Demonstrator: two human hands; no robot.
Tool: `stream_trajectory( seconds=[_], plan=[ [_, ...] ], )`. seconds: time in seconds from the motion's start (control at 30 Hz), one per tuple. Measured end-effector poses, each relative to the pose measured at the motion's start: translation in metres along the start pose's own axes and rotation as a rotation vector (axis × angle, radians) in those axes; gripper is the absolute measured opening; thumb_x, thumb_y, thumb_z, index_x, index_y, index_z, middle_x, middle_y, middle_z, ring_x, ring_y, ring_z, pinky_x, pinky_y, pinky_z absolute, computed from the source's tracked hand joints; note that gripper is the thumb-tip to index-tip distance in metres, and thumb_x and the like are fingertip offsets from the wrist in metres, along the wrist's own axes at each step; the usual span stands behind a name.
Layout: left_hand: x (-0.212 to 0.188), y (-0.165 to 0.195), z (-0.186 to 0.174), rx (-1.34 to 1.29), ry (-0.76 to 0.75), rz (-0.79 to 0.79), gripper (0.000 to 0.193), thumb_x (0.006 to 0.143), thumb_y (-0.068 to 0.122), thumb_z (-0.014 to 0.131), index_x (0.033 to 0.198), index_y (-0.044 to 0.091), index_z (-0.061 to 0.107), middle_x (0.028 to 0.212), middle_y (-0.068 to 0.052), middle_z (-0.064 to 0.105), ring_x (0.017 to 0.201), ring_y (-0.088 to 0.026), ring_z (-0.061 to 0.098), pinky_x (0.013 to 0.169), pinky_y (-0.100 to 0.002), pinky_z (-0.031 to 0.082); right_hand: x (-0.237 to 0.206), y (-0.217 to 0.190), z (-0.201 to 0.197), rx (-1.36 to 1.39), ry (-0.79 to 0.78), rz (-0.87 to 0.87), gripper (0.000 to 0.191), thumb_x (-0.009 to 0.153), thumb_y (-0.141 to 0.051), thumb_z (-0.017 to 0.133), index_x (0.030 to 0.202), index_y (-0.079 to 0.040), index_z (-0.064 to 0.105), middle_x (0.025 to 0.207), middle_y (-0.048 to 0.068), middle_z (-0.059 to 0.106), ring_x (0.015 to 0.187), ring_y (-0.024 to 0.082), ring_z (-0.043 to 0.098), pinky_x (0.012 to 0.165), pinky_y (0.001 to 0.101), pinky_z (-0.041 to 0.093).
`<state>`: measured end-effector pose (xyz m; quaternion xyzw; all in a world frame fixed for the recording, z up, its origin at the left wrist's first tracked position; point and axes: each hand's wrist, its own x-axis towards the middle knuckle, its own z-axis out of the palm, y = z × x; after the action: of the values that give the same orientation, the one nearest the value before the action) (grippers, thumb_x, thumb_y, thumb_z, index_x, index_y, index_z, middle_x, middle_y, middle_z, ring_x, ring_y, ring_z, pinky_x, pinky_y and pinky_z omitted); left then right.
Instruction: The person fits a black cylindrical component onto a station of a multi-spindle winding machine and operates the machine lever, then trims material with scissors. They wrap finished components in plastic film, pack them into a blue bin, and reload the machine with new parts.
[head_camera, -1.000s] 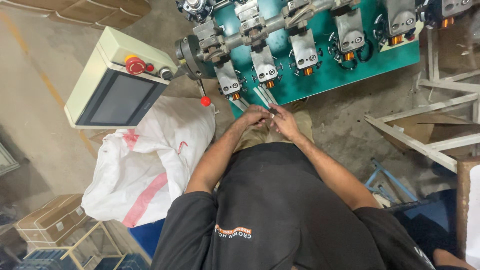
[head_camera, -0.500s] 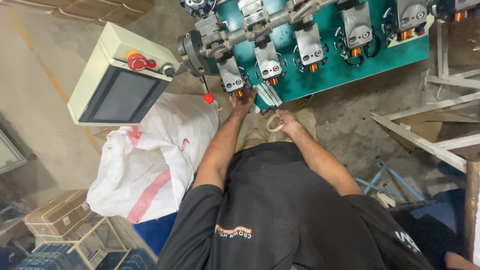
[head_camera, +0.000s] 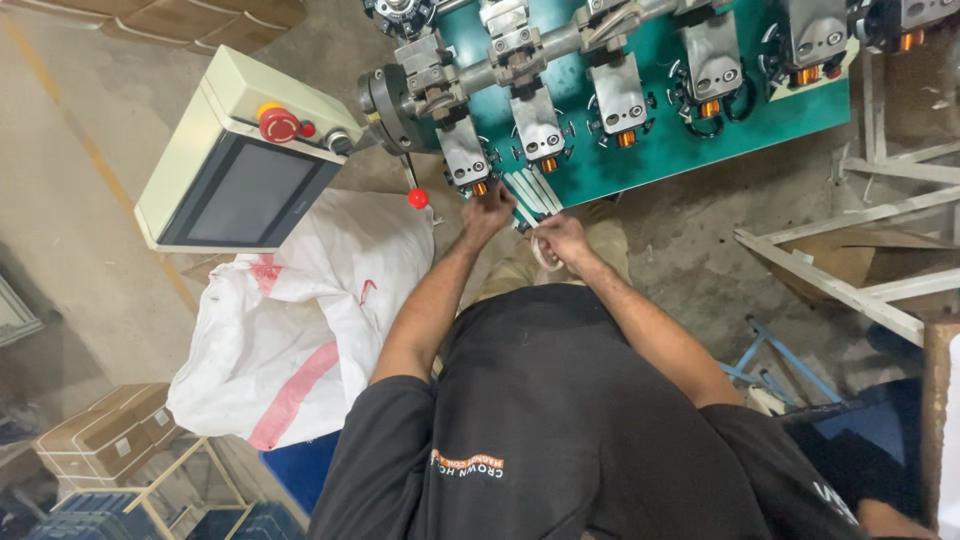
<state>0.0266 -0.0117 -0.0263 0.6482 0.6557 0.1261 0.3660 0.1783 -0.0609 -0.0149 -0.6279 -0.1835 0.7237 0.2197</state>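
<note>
Left hand (head_camera: 488, 208) fingers pinched at the copper winding head (head_camera: 480, 186) on the green machine (head_camera: 660, 150); right hand (head_camera: 560, 240) closed around a pale tape ring (head_camera: 541, 254). Grey control panel (head_camera: 245, 165) sits well left

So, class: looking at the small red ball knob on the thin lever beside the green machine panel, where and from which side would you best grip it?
Grip the small red ball knob itself, fingertips wrapped round it, probably coming from below on the white sack's side. It hangs free at the thin lever's lower end; the metal machine parts crowd in above.

Green metal winding machine panel (head_camera: 650, 150) ahead; cream control box with dark screen (head_camera: 245, 165) to its left. White woven plastic sack (head_camera: 300, 320) on floor below box, left of person. Brown cardboard boxes (head_camera: 95, 440) further left.
</note>
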Motion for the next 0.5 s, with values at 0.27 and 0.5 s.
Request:
stream_trajectory(
  seconds=[0.27, 0.5],
  plan=[
    [0.008, -0.004, 0.013, 0.368, 0.294, -0.076, 0.020, 0.081, 0.034, 0.074, 0.084, 0.015, 0.074, 0.085, -0.010, 0.072, 0.081, -0.035, 0.070, 0.069, -0.049, 0.056, 0.032, 0.013, 0.006, 0.367, -0.004, 0.261, 0.006, 0.096, -0.008, 0.064, 0.095, -0.004, 0.068, 0.068, 0.001, 0.062, 0.047, 0.008, 0.046, 0.040, 0.0245, 0.035],
    [0.008, -0.004, 0.002, 0.043, 0.107, -0.196, 0.026, 0.075, 0.031, 0.081, 0.089, 0.011, 0.074, 0.086, -0.008, 0.074, 0.082, -0.030, 0.071, 0.071, -0.043, 0.056, 0.012, 0.024, -0.004, 0.175, 0.093, 0.051, 0.011, 0.099, -0.011, 0.060, 0.101, -0.004, 0.069, 0.065, 0.003, 0.058, 0.046, 0.010, 0.047, 0.039, 0.0271, 0.036]
  ],
)
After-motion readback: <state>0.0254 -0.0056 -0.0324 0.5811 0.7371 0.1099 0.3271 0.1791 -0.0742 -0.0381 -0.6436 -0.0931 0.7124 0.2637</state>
